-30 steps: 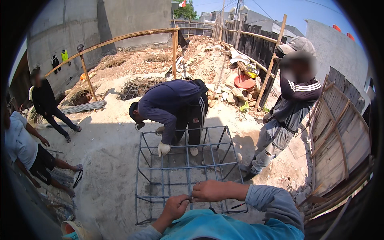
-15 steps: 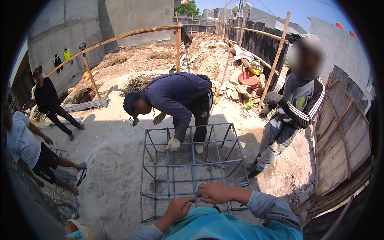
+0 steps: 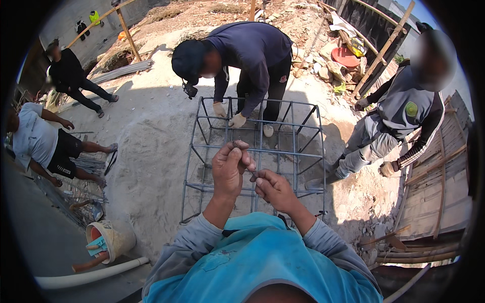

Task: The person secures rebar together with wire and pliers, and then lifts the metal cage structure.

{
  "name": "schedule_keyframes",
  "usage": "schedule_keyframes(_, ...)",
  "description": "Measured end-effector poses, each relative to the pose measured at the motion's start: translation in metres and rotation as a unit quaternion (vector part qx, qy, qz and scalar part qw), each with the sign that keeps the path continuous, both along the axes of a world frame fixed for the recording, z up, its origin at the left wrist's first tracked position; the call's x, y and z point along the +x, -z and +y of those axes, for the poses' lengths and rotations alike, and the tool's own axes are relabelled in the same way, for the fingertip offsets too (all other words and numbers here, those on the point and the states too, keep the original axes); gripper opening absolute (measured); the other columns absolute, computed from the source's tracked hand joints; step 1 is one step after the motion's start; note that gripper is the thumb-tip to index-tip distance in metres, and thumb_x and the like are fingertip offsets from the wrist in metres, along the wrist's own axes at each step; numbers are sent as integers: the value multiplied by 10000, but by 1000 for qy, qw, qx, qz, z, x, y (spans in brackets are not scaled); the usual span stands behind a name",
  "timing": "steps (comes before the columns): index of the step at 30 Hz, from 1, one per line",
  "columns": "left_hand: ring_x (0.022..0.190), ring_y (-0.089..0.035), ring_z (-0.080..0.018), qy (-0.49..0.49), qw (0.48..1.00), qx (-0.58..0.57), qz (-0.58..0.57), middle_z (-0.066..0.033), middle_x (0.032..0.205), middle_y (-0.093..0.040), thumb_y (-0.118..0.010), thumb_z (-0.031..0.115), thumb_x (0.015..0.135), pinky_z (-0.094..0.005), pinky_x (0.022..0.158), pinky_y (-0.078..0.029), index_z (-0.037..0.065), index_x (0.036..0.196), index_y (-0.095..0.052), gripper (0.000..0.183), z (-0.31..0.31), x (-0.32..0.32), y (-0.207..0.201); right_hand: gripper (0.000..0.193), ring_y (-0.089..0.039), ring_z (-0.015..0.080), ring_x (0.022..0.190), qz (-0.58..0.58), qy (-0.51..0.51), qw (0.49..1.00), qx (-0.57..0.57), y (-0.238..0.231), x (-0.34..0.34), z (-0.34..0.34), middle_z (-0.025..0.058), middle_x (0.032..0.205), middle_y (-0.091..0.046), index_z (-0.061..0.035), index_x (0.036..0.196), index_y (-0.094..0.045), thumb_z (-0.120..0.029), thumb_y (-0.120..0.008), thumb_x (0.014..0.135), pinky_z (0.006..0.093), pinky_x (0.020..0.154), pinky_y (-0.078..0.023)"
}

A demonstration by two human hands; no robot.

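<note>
Both my hands are raised over the near part of a rebar cage (image 3: pixel 283 151) that stands on the grey ground. The fingers of my left hand (image 3: pixel 228 169) are curled into a pinch, with a small dark bit at the fingertips. Just right of it and lower, my right hand (image 3: pixel 276 192) pinches a small dark thing, too small to name. The two hands nearly meet. Across the cage, a bent-over co-worker (image 3: pixel 252 45) has both gloved hands (image 3: pixel 237 120) at its far bars.
A co-worker in a grey top (image 3: pixel 411 111) stands close on the right. Two more people are at the left. A tipped white bucket (image 3: pixel 124 240) and a pale pipe (image 3: pixel 96 274) lie at lower left. Rubble with a red basin (image 3: pixel 345 57) is at the back right.
My view has tilted down. My hands have come up from the cage's near edge to above its bars. The bent co-worker's second glove has reached the cage; the right-hand co-worker's arms have spread apart.
</note>
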State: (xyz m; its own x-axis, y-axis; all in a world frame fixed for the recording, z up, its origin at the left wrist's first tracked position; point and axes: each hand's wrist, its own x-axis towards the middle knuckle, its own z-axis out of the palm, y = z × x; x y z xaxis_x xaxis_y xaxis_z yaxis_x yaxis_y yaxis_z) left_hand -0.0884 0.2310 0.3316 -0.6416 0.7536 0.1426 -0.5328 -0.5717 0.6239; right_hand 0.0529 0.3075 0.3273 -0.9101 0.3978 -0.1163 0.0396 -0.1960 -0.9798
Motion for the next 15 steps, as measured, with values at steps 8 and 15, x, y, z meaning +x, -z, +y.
schedule_keyframes(8, 654, -605, -184, -165, 982, -88, -20, -43, 734, -589, -487, 134, 973, -352, 638, -545, 53, 940, -569, 120, -18, 10, 3, 212, -597, 253, 637, 47, 98, 922, 371, 11, 8, 2, 147, 800, -613, 12, 1067, -583, -160, -533, 953, 346, 587, -466)
schedule_keyframes(15, 511, -408, -100, -176, 947, -139, -231, 37, 599, -411, -442, 169, 987, -293, 553, -378, 99, 869, -516, 156, -19, -25, 27, 226, -625, 375, 744, 15, -48, 904, 425, 24, 5, -12, 168, 880, -649, -4, 983, -593, -207, -495, 962, 453, 669, -500)
